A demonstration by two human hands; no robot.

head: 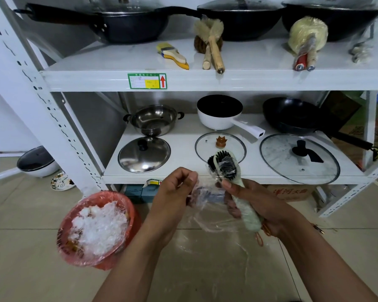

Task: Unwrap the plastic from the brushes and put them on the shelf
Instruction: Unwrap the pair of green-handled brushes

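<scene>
Caller: Plastic (207, 205) half off, folks, and we're mid-unwrap. The left hand (175, 188) pinches a loose end of film between thumb and fingertips, and the sheet spans across to the other hand and sags below both.

Analyst: And the right hand (255, 203) has its fingers curled round the pale handles of the brushes (226, 167), two of them by the look of it, with the bristle heads pointing up and away from the palm. Film clings over the bristles and down the handles.

Caller: So what does the next move call for?

Analyst: My read is a peel up and over those heads, with the right hand turning the pair so the wrap lets go. It's thin stuff, likely to tear or cling to the fingers.

Caller: And the scrap?

Analyst: The red bin (109, 194) sits down to the left of the left hand, full of crumpled film. That's the natural drop, I'd say.

Caller: Then the shelf?

Analyst: The shelf (118, 59) is ahead of and above both hands, with wooden brushes (214, 49) lying on it. Nothing goes up until the wrap is fully off, so placement is a step away yet.
</scene>
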